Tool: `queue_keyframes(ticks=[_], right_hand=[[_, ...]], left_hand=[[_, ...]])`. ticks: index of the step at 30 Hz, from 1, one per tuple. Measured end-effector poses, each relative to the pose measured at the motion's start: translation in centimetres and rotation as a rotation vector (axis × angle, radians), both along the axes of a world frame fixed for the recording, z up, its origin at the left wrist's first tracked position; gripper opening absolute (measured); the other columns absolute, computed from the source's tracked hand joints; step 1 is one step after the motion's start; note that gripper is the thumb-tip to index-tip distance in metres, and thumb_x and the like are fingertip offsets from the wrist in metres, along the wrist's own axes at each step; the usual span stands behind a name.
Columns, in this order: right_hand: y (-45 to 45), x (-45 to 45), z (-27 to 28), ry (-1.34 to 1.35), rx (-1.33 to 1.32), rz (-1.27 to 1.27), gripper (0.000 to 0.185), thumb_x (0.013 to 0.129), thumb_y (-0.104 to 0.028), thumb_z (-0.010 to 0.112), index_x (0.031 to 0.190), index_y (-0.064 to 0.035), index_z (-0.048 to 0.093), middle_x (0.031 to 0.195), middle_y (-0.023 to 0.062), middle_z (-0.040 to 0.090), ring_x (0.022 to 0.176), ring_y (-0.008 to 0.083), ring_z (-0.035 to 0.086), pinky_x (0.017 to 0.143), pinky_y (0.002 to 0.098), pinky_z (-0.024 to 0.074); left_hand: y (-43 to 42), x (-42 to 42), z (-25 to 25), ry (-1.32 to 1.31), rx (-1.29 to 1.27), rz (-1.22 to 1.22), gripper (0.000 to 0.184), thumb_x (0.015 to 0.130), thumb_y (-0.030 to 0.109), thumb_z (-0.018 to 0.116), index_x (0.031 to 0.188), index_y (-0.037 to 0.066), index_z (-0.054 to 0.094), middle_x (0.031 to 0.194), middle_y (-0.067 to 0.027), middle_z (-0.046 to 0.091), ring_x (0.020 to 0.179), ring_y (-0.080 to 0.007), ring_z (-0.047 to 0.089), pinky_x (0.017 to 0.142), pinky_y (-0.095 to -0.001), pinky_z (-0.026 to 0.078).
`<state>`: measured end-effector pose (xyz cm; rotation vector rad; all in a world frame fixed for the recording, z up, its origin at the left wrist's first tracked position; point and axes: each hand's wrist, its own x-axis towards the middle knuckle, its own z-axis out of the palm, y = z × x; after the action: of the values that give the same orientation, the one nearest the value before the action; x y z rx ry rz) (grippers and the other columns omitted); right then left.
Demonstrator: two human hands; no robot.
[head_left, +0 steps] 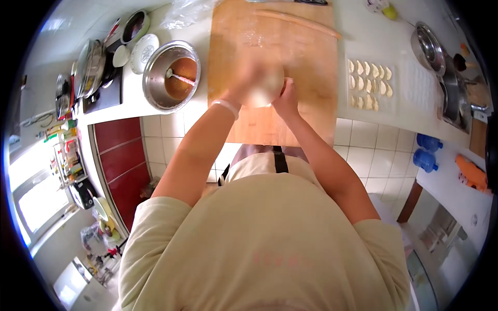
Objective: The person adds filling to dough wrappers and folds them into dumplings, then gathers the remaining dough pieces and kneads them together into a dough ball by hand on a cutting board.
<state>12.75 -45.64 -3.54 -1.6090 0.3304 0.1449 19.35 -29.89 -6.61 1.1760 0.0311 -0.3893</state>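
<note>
A pale, rounded thing (268, 89), blurred and possibly dough or a bowl, is between my hands over the wooden board (233, 31). My right hand (287, 101) is closed at its right edge, with the thumb up. My left hand (250, 78), with a white band at the wrist, lies over its left side. Motion smears those fingers, so their pose is unclear. A long wooden rolling pin (295, 22) rests across the far part of the board. Flour marks show on the wood.
Left of the board stands a steel bowl (149, 78) of brownish liquid with a white-headed utensil (179, 76) in it. Several dumplings (371, 78) lie in rows on a clear tray at right. A knife (311, 2) lies at the far edge. Metal basins (428, 46) stand far right.
</note>
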Motion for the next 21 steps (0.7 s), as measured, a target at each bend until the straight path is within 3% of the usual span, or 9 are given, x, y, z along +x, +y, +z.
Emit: queue_keyframes(ticks=[1, 3, 4, 8, 10, 11, 14, 18, 21], right_hand=[[0.2, -0.6, 0.3, -0.238, -0.269, 0.156, 0.032, 0.076, -0.017, 0.075, 0.098, -0.0014, 0.057, 0.095, 0.0141, 0.062, 0.09, 0.0254, 0.06, 0.078, 0.041, 0.0479], [0.8, -2.5, 0.7, -0.51, -0.579, 0.417, 0.048, 0.069, -0.012, 0.075, 0.111, -0.0028, 0.055, 0.105, 0.02, 0.057, 0.105, 0.0369, 0.051, 0.089, 0.0496, 0.0425], [1.0, -2.9, 0.8, -0.52, -0.578, 0.424, 0.048, 0.069, -0.012, 0.075, 0.111, -0.0028, 0.055, 0.105, 0.02, 0.057, 0.105, 0.0369, 0.051, 0.089, 0.0496, 0.0425], [0.4, -4.1, 0.0, -0.548, -0.614, 0.457, 0.056, 0.068, -0.004, 0.073, 0.119, -0.0058, 0.05, 0.111, 0.0204, 0.052, 0.105, 0.0415, 0.05, 0.089, 0.0482, 0.0438], [-0.9, -4.1, -0.4, -0.433, -0.558, 0.506, 0.058, 0.068, -0.002, 0.072, 0.121, -0.0065, 0.049, 0.111, 0.0208, 0.052, 0.106, 0.0423, 0.049, 0.09, 0.0491, 0.0439], [-1.5, -4.0, -1.0, -0.432, -0.556, 0.515, 0.058, 0.068, -0.002, 0.072, 0.121, -0.0065, 0.049, 0.111, 0.0208, 0.052, 0.106, 0.0423, 0.049, 0.09, 0.0491, 0.0439], [-3.2, -3.5, -3.3, -0.463, -0.514, 0.46, 0.055, 0.07, -0.001, 0.069, 0.121, -0.0059, 0.05, 0.112, 0.0196, 0.053, 0.107, 0.0401, 0.051, 0.09, 0.0478, 0.0451], [-6.0, -3.5, -3.0, -0.437, -0.448, 0.353, 0.044, 0.074, 0.001, 0.063, 0.117, -0.0046, 0.054, 0.111, 0.0176, 0.057, 0.102, 0.0338, 0.055, 0.085, 0.0416, 0.0479], [-8.1, -2.9, -2.7, -0.071, -0.28, 0.327, 0.029, 0.078, 0.001, 0.062, 0.107, -0.0013, 0.058, 0.085, 0.0155, 0.062, 0.076, 0.028, 0.063, 0.065, 0.0359, 0.0499]], left_hand=[[2.3, 0.9, -1.9, -0.534, 0.463, -0.259, 0.036, 0.087, 0.027, 0.063, 0.117, 0.009, 0.058, 0.111, -0.0067, 0.061, 0.099, -0.02, 0.059, 0.084, -0.0343, 0.049], [3.1, -1.3, -3.9, 0.3, -0.179, -0.22, 0.032, 0.095, 0.032, 0.054, 0.116, 0.008, 0.059, 0.109, -0.0051, 0.063, 0.097, -0.0159, 0.06, 0.077, -0.0322, 0.052], [2.5, -2.7, -4.1, 0.292, -0.179, -0.21, 0.032, 0.095, 0.032, 0.054, 0.116, 0.008, 0.059, 0.109, -0.0051, 0.063, 0.097, -0.0159, 0.06, 0.077, -0.0322, 0.052], [-2.9, -7.5, 3.8, 0.076, 0.97, 0.097, 0.035, 0.095, 0.036, 0.051, 0.11, 0.007, 0.062, 0.111, -0.0098, 0.064, 0.094, -0.0219, 0.063, 0.073, -0.0352, 0.052], [-4.3, -9.0, 1.8, -0.097, 1.313, 0.141, 0.033, 0.092, 0.035, 0.052, 0.107, 0.007, 0.063, 0.109, -0.0162, 0.063, 0.094, -0.0318, 0.061, 0.072, -0.0422, 0.05], [-5.1, -9.8, 0.2, -0.298, 1.286, 0.366, 0.035, 0.086, 0.037, 0.058, 0.105, 0.009, 0.063, 0.103, -0.0163, 0.064, 0.093, -0.0354, 0.06, 0.074, -0.0456, 0.049], [-7.3, -10.0, -0.2, -0.571, 1.508, 0.46, 0.03, 0.086, 0.03, 0.055, 0.103, 0.007, 0.063, 0.101, -0.018, 0.063, 0.091, -0.037, 0.059, 0.073, -0.0477, 0.047], [-8.1, -7.2, -1.6, -0.587, 1.6, 0.238, 0.029, 0.086, 0.028, 0.051, 0.101, 0.006, 0.063, 0.102, -0.0188, 0.061, 0.091, -0.0388, 0.056, 0.077, -0.0496, 0.045], [-8.5, -3.9, -7.3, -0.697, 1.701, 0.415, 0.032, 0.088, 0.03, 0.053, 0.106, 0.005, 0.062, 0.105, -0.0195, 0.062, 0.094, -0.0387, 0.056, 0.079, -0.0495, 0.045]])
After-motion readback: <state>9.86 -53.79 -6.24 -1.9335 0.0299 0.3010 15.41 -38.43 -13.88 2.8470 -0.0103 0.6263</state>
